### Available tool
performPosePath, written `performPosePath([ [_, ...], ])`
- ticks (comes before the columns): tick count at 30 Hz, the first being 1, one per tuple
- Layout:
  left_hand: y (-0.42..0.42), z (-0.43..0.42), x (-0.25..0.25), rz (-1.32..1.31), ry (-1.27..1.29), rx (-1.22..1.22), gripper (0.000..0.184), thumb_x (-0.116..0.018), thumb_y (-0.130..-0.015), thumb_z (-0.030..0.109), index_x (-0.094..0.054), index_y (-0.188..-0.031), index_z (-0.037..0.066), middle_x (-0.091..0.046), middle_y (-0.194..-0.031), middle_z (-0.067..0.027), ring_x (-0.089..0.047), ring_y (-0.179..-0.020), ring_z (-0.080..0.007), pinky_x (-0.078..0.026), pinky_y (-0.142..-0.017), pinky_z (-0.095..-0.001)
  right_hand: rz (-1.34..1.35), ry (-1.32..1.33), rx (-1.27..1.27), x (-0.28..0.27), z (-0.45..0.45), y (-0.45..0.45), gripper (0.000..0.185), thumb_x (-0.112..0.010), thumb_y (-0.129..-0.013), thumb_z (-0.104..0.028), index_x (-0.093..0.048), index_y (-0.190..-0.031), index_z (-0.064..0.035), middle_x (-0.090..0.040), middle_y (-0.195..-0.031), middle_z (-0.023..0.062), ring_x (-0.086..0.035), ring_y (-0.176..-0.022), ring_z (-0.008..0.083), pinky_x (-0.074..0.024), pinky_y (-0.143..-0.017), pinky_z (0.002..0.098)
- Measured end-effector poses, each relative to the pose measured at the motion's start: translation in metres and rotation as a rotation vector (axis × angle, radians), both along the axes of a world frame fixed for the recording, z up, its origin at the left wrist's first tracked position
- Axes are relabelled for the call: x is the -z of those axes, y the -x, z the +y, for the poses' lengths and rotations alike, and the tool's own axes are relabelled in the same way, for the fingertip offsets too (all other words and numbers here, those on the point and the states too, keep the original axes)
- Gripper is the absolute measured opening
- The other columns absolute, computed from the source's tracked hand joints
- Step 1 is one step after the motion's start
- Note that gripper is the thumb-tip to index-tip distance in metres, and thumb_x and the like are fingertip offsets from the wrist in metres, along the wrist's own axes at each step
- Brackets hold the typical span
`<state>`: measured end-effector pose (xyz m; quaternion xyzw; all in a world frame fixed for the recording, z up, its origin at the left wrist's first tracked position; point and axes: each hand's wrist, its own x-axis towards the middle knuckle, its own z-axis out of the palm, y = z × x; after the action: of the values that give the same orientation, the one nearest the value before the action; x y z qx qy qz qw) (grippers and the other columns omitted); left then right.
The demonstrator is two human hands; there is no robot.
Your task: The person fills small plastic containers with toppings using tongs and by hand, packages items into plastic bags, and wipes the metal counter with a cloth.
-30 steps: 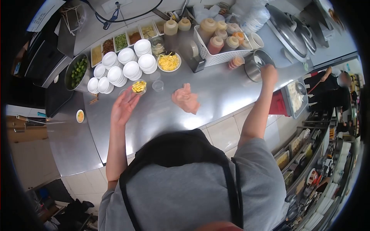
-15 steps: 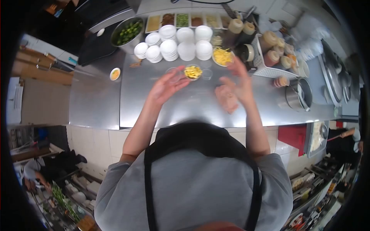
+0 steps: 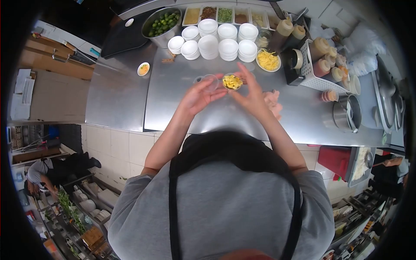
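My left hand [image 3: 196, 98] holds a clear round plastic piece [image 3: 211, 82], a lid or a shallow cup, between thumb and fingers. Its fingertips reach the side of a small clear cup [image 3: 232, 82] filled with chopped yellow pieces. From the other side my right hand [image 3: 252, 98] curves its thumb and fingers around that cup. Behind the hands, a white bowl [image 3: 268, 60] carries yellow shreds. A crumpled pale pink cloth or glove [image 3: 272, 104] lies beside my right wrist.
Stacked white bowls [image 3: 208, 47] stand at the back, before trays of toppings [image 3: 225, 15]. A metal pot of green limes [image 3: 164, 26] is at left. Sauce bottles fill a white basket [image 3: 318, 76] at right, near a metal pot [image 3: 346, 113]. Other people work behind.
My right hand has moved left from near the bowl of yellow shreds and closed around the small cup. My left hand keeps the clear piece. The whole view has shifted slightly.
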<state>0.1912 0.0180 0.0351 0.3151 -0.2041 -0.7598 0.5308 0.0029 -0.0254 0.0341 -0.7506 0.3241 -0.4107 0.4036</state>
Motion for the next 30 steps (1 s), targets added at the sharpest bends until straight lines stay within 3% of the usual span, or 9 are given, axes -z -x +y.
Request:
performPosePath([
  [3, 0.000, 0.001, 0.002, 0.038, -0.005, 0.030, 0.045, -0.049, -0.087, 0.020, -0.038, -0.124, -0.004, -0.050, -0.115, -0.0213, -0.051, -0.106, -0.0317, -0.043, -0.092, -0.0379, -0.043, 0.016, 0.034, 0.002, 0.000, 0.000, 0.072, -0.068, -0.069, -0.009, -0.032, -0.131, -0.0073, -0.052, -0.110, 0.0115, -0.053, -0.100, 0.0227, -0.0411, -0.086, 0.0344],
  [5, -0.002, 0.004, 0.009, 0.164, 0.159, 0.055, 0.046, -0.047, -0.088, 0.018, -0.033, -0.126, -0.004, -0.045, -0.120, -0.0238, -0.045, -0.113, -0.0358, -0.040, -0.095, -0.0395, -0.080, 0.050, 0.053, 0.003, -0.001, 0.001, 0.070, -0.068, -0.070, -0.012, -0.034, -0.130, -0.0076, -0.052, -0.112, 0.0124, -0.053, -0.100, 0.0253, -0.0420, -0.084, 0.0356],
  [8, -0.006, 0.003, 0.025, 0.193, 0.047, 0.034, 0.046, -0.045, -0.089, 0.020, -0.031, -0.127, -0.004, -0.040, -0.124, -0.0264, -0.039, -0.117, -0.0392, -0.037, -0.097, -0.0412, -0.121, 0.020, 0.089, 0.003, -0.004, 0.002, 0.070, -0.069, -0.069, -0.012, -0.033, -0.129, -0.0074, -0.054, -0.108, 0.0126, -0.053, -0.099, 0.0241, -0.0422, -0.084, 0.0354],
  [12, -0.008, -0.008, 0.026, 0.188, -0.045, 0.030, 0.039, -0.041, -0.091, 0.022, -0.040, -0.122, -0.002, -0.042, -0.123, -0.0231, -0.041, -0.116, -0.0366, -0.038, -0.096, -0.0424, -0.098, 0.006, 0.089, 0.000, -0.006, 0.003, 0.072, -0.068, -0.069, -0.007, -0.031, -0.130, -0.0073, -0.053, -0.105, 0.0111, -0.053, -0.098, 0.0213, -0.0417, -0.085, 0.0339],
  [14, -0.010, -0.014, 0.021, 0.353, -0.087, 0.037, 0.038, -0.037, -0.093, 0.026, -0.042, -0.119, -0.002, -0.044, -0.122, -0.0229, -0.042, -0.116, -0.0358, -0.039, -0.096, -0.0423, -0.074, 0.002, 0.086, 0.001, -0.009, 0.002, 0.072, -0.067, -0.068, -0.004, -0.030, -0.130, -0.0066, -0.051, -0.106, 0.0098, -0.052, -0.099, 0.0191, -0.0408, -0.086, 0.0328],
  [18, -0.005, -0.017, 0.024, 0.385, -0.093, -0.033, 0.039, -0.036, -0.093, 0.030, -0.045, -0.114, -0.002, -0.046, -0.120, -0.0223, -0.044, -0.115, -0.0334, -0.041, -0.094, -0.0408, -0.102, 0.038, 0.114, 0.001, -0.012, 0.001, 0.072, -0.069, -0.068, -0.010, -0.032, -0.130, -0.0081, -0.054, -0.100, 0.0132, -0.053, -0.095, 0.0243, -0.0429, -0.083, 0.0348],
  [21, 0.003, -0.019, 0.029, 0.192, -0.150, -0.121, 0.038, -0.041, -0.092, 0.030, -0.046, -0.113, -0.001, -0.048, -0.117, -0.0206, -0.046, -0.112, -0.0314, -0.042, -0.093, -0.0396, -0.099, 0.022, 0.114, 0.004, -0.014, 0.001, 0.071, -0.068, -0.069, -0.011, -0.032, -0.130, -0.0082, -0.053, -0.101, 0.0139, -0.053, -0.096, 0.0249, -0.0424, -0.084, 0.0353],
  [26, 0.005, -0.028, 0.024, 0.013, -0.104, 0.024, 0.042, -0.055, -0.085, 0.021, -0.043, -0.118, -0.001, -0.053, -0.110, -0.0161, -0.054, -0.101, -0.0268, -0.045, -0.088, -0.0372, -0.067, 0.001, 0.103, 0.011, -0.015, -0.001, 0.071, -0.067, -0.069, -0.011, -0.031, -0.131, -0.0085, -0.053, -0.103, 0.0144, -0.052, -0.098, 0.0267, -0.0415, -0.085, 0.0363],
  [30, 0.009, -0.038, 0.013, -0.140, -0.028, 0.086, 0.041, -0.057, -0.084, 0.019, -0.044, -0.118, 0.000, -0.054, -0.109, -0.0129, -0.056, -0.098, -0.0203, -0.047, -0.085, -0.0334, -0.012, 0.020, 0.094, 0.011, -0.018, 0.000, 0.071, -0.066, -0.069, -0.012, -0.031, -0.131, -0.0095, -0.053, -0.104, 0.0163, -0.051, -0.099, 0.0302, -0.0408, -0.086, 0.0378],
])
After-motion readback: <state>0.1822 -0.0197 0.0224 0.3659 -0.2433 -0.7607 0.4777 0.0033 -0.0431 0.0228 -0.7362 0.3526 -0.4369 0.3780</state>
